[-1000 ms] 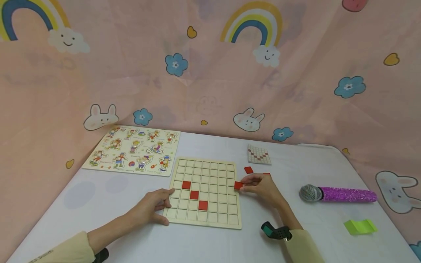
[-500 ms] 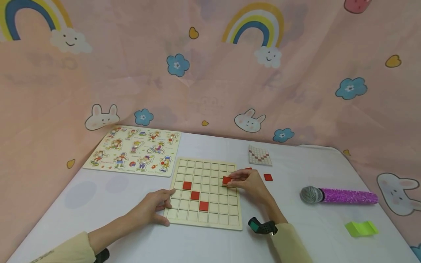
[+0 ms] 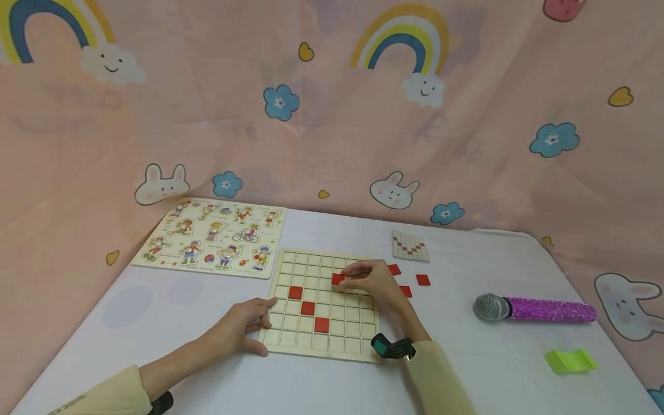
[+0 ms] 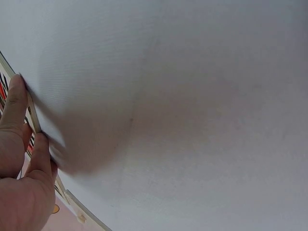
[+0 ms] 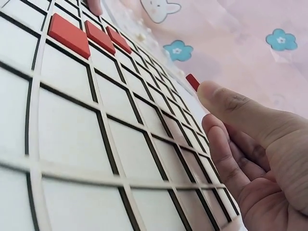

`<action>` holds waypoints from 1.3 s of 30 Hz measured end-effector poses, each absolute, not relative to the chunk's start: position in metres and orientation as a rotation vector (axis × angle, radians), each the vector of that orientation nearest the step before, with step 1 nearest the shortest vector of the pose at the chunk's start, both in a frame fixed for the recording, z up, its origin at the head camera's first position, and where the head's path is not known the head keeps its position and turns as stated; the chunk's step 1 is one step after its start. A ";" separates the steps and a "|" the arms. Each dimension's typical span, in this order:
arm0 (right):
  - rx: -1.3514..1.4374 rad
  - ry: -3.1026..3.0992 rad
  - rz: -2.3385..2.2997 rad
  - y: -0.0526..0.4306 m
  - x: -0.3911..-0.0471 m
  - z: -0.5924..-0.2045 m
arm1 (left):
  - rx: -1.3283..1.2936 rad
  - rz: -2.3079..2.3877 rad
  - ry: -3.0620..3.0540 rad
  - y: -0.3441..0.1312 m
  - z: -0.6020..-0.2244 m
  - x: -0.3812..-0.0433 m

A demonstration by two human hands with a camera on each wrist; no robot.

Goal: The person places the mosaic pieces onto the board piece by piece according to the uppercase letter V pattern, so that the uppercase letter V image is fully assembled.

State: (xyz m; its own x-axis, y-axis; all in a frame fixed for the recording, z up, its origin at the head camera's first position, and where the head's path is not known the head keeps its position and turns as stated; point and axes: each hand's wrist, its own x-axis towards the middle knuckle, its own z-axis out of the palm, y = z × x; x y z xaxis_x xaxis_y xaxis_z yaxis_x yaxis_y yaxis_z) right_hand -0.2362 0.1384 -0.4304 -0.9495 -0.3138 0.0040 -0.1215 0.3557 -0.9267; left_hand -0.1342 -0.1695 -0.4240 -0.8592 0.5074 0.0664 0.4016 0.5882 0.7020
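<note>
A cream wooden grid board (image 3: 344, 346) lies on the white table, with three red square tiles (image 3: 308, 308) set in its cells along a diagonal. Between thumb and fingers, my right hand (image 3: 374, 279) pinches another red tile (image 3: 338, 279) above the upper part of the board. In the right wrist view this tile (image 5: 192, 82) juts out past the thumb, its rear part hidden by the hand. My left hand (image 3: 242, 325) rests at the board's left edge, fingertips touching it and thumb by the lower left corner. The left wrist view shows those fingers (image 4: 41, 154) along the edge.
More loose red tiles (image 3: 423, 280) lie right of the board, below a small patterned card (image 3: 410, 245). A picture puzzle board (image 3: 207, 236) stands back left. To the right are a purple glittery microphone (image 3: 544, 309) and a bright green piece (image 3: 570, 361). A printed pink cloth (image 3: 332, 132) hangs behind.
My right hand has moved left with the red tile, from the board's right edge to over its upper cells, uncovering loose tiles behind it. The left hand has stayed put.
</note>
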 end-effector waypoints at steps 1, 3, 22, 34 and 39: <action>-0.408 2.426 -1.650 0.136 -0.237 -0.431 | 0.767 1.132 2.668 -0.170 -0.424 -0.134; -0.438 2.421 -1.647 0.130 -0.239 -0.432 | 0.766 1.131 2.667 -0.170 -0.424 -0.134; -0.589 2.394 -1.650 0.074 -0.243 -0.431 | 0.747 1.115 2.662 -0.170 -0.425 -0.135; -0.612 2.459 -1.564 0.047 -0.243 -0.430 | 0.780 1.090 2.680 -0.171 -0.425 -0.135; -0.601 2.490 -1.554 0.040 -0.243 -0.434 | 0.760 1.080 2.676 -0.170 -0.425 -0.135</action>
